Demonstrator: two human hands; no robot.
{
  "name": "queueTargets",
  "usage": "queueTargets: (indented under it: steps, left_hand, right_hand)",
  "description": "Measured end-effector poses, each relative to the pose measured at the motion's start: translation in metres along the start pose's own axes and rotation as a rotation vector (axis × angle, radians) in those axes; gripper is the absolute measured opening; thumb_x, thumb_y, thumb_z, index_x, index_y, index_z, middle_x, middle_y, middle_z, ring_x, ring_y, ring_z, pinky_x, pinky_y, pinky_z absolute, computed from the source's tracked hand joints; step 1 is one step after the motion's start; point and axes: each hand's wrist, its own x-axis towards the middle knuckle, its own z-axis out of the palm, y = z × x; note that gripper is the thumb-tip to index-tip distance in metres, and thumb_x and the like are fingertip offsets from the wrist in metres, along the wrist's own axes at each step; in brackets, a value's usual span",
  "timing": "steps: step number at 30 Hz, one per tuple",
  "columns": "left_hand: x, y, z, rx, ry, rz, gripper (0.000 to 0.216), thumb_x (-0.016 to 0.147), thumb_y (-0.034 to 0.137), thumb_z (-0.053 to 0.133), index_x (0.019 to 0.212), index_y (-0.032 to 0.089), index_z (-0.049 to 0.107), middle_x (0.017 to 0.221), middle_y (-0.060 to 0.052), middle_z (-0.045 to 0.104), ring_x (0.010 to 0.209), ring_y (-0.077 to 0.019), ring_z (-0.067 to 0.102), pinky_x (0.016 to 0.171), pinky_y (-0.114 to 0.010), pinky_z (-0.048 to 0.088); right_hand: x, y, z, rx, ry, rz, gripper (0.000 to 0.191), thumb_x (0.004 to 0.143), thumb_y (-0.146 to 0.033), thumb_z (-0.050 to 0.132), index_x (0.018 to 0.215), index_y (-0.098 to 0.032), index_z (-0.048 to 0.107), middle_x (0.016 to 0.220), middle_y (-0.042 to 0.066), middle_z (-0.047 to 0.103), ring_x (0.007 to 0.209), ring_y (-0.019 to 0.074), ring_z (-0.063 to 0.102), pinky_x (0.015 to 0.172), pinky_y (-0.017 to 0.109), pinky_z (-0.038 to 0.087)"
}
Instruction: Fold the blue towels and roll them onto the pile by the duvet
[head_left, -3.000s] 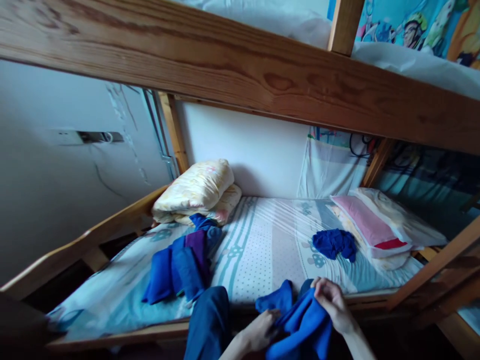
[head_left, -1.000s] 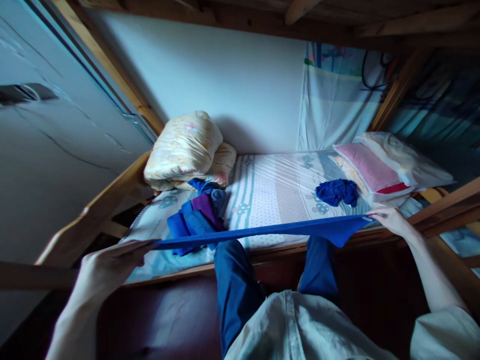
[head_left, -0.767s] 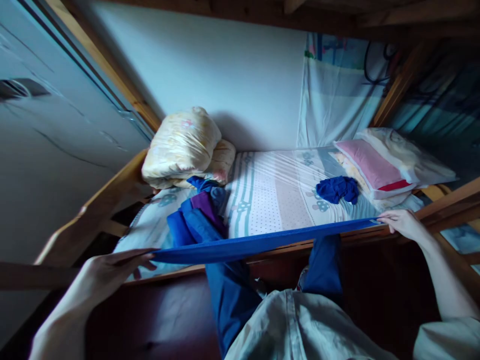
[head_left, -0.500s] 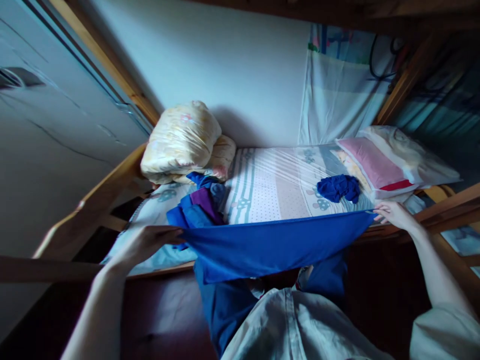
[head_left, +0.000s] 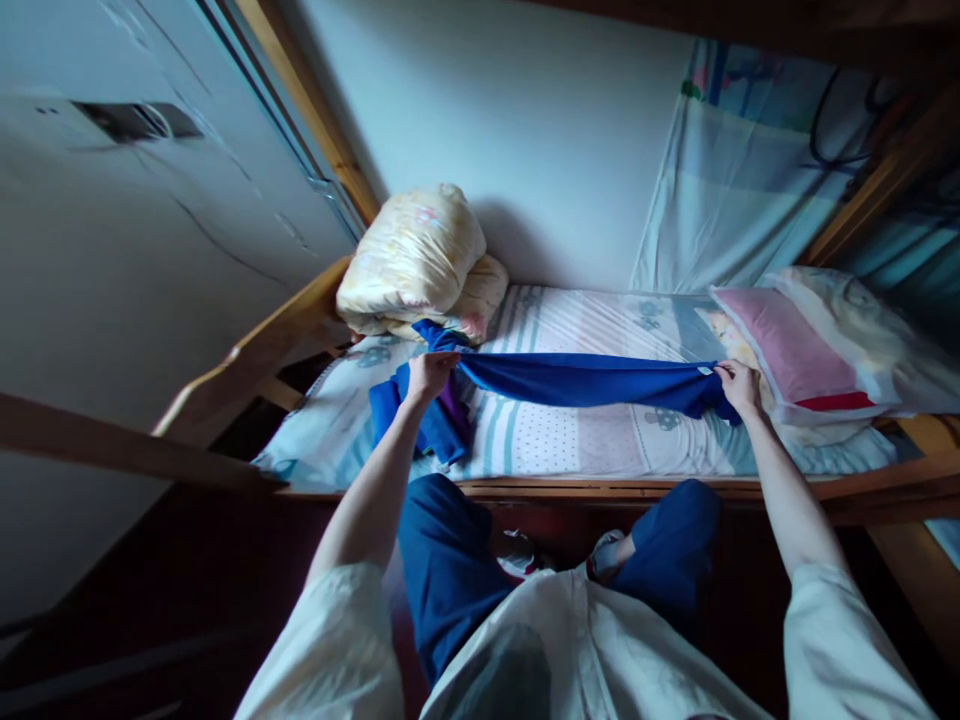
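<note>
A blue cloth (head_left: 585, 378) is stretched sideways over the bed, its exact kind unclear. My left hand (head_left: 433, 374) pinches its left end, and my right hand (head_left: 739, 386) grips the right end, where a small white tag shows. Under and beside my left hand lies a pile of folded blue clothes (head_left: 442, 430) with a purple piece among them, partly covered by that hand. The crumpled blue cloth seen earlier near the pillow is hidden or merges with the stretched cloth.
The bed (head_left: 540, 440) has a patterned sheet and a wooden front rail (head_left: 570, 490). A cream quilt (head_left: 420, 250) is heaped at the left end. A pink pillow (head_left: 795, 340) lies at the right. Wooden posts and a wall curtain (head_left: 705, 200) frame the bunk.
Both hands have moved forward over the mattress with the blue cloth. It hung as a wide sheet near my knees; now it is a narrow, taut band. The view has shifted left.
</note>
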Motion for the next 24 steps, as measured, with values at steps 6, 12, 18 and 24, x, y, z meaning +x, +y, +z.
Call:
queueTargets:
  steps: [6, 12, 18, 24]
  left_hand:
    - [-0.025, -0.027, 0.017, -0.063, 0.059, 0.099, 0.029, 0.091, 0.028, 0.054, 0.099, 0.012, 0.078, 0.112, -0.008, 0.079, 0.112, -0.024, 0.072, 0.103, -0.037, 0.055]
    - [-0.066, -0.076, 0.06, 0.084, -0.156, -0.027, 0.028, 0.088, 0.019, 0.053, 0.098, 0.014, 0.079, 0.105, -0.009, 0.08, 0.11, -0.0252, 0.072, 0.103, -0.036, 0.054]
    - [-0.115, -0.119, 0.107, 0.403, -0.465, -0.043, 0.032, 0.09, 0.015, 0.047, 0.092, 0.015, 0.08, 0.11, -0.013, 0.077, 0.109, -0.0248, 0.069, 0.092, -0.031, 0.054]
    - [-0.143, -0.145, 0.119, 0.653, -0.616, 0.075, 0.033, 0.089, 0.016, 0.047, 0.086, 0.018, 0.08, 0.101, -0.015, 0.072, 0.106, -0.0286, 0.065, 0.086, -0.035, 0.053]
  right_hand:
    - [-0.014, 0.015, 0.04, -0.06, -0.065, -0.071, 0.03, 0.092, -0.017, 0.05, 0.11, -0.013, 0.074, 0.115, 0.018, 0.077, 0.106, 0.0264, 0.073, 0.097, 0.037, 0.054]
    - [-0.059, 0.037, 0.099, -0.125, -0.219, -0.02, 0.031, 0.092, -0.015, 0.051, 0.11, -0.014, 0.076, 0.112, 0.017, 0.078, 0.103, 0.0265, 0.074, 0.095, 0.036, 0.056]
    - [-0.103, 0.052, 0.148, -0.303, -0.464, 0.139, 0.03, 0.094, -0.014, 0.053, 0.113, -0.018, 0.076, 0.101, 0.013, 0.079, 0.091, 0.023, 0.075, 0.081, 0.027, 0.055]
    - [-0.126, 0.077, 0.168, -0.401, -0.604, 0.241, 0.03, 0.093, -0.014, 0.053, 0.109, -0.016, 0.078, 0.089, 0.013, 0.079, 0.087, 0.0244, 0.075, 0.072, 0.026, 0.053]
